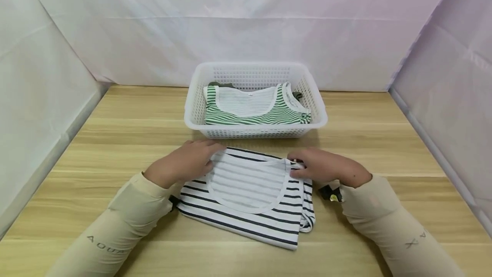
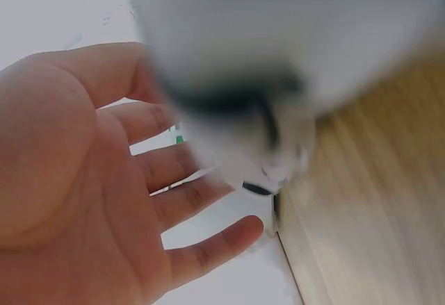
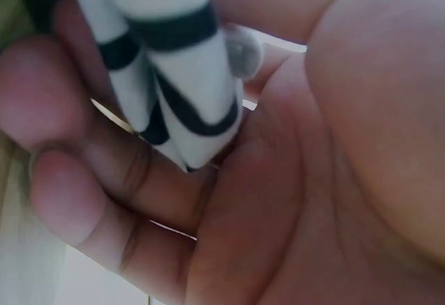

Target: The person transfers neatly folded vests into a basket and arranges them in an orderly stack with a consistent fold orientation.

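Observation:
A white tank top (image 1: 250,221) with black stripes is folded and held by its top corners. My left hand (image 1: 188,161) pinches the upper left corner between thumb and fingers. In the left wrist view the blurred fabric (image 2: 236,55) covers those fingertips, while the other fingers spread out behind it. At the upper right corner, my right hand (image 1: 323,166) grips the cloth near the neckline. The right wrist view has folded striped layers (image 3: 174,62) between the thumb and the curled fingers. The tank top's lower edge slants down to the right over the table.
Behind the tank top stands a white perforated plastic basket (image 1: 255,131). A folded green-striped tank top (image 1: 250,119) lies in it, with dark cloth (image 1: 221,84) showing behind. The wooden table (image 1: 115,148) is bounded by white sheeting (image 1: 246,42) at the back and sides.

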`<state>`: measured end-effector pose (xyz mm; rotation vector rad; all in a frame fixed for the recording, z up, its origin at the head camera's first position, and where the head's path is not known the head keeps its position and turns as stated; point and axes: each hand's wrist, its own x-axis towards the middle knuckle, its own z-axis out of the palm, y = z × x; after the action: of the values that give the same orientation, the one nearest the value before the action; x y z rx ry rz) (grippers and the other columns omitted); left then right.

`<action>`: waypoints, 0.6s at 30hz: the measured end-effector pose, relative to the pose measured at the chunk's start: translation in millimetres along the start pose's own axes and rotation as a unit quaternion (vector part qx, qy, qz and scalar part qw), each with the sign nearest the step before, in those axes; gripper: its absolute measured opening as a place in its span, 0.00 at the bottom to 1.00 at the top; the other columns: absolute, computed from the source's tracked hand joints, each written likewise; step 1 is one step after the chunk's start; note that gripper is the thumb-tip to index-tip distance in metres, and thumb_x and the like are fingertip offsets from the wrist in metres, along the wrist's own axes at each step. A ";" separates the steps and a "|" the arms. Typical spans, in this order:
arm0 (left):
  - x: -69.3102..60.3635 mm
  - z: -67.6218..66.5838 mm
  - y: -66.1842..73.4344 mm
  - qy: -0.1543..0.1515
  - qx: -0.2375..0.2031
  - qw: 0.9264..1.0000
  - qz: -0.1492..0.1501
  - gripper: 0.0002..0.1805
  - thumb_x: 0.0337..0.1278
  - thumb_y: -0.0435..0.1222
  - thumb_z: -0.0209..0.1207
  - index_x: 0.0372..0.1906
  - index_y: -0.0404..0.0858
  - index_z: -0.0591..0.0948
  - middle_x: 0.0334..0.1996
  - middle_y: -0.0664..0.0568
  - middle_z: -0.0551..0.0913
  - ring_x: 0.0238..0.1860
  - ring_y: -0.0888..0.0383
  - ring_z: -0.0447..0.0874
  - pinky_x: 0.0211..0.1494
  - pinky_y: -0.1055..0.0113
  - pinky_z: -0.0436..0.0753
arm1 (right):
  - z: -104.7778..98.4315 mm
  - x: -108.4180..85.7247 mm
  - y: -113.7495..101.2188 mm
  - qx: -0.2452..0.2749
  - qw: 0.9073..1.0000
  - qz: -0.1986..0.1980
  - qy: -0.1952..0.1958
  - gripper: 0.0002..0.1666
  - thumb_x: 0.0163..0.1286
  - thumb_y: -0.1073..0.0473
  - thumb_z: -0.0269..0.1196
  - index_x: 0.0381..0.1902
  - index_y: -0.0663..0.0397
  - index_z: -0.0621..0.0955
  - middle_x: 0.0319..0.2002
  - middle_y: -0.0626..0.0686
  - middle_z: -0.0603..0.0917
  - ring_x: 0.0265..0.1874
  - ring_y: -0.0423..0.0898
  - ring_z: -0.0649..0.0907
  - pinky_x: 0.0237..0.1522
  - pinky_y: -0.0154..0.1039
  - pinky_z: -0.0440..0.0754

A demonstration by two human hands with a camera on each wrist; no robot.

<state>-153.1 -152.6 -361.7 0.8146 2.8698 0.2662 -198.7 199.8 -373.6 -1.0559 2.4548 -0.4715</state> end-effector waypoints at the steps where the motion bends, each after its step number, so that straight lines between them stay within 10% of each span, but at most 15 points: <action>1: -0.1 -1.1 0.5 0.001 0.001 1.000 0.001 0.25 0.62 0.30 0.57 0.66 0.39 0.76 0.63 0.45 0.79 0.65 0.42 0.75 0.59 0.39 0.76 | -1.0 -0.2 0.9 0.002 1.000 0.003 0.001 0.03 0.72 0.55 0.63 0.40 0.46 0.79 0.31 0.42 0.78 0.32 0.38 0.76 0.37 0.36 0.76; 18: -0.2 -2.7 -12.1 -0.037 -0.039 0.998 -0.026 0.30 0.54 0.35 0.67 0.65 0.36 0.77 0.62 0.37 0.76 0.59 0.43 0.77 0.59 0.47 0.79 | -5.1 -0.2 7.5 0.039 0.999 0.006 0.028 0.08 0.67 0.54 0.68 0.42 0.48 0.82 0.32 0.42 0.81 0.30 0.37 0.77 0.35 0.33 0.77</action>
<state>-159.6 -163.2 -361.6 0.7181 2.7894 0.3315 -205.7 205.6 -372.6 -1.0101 2.4688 -0.5954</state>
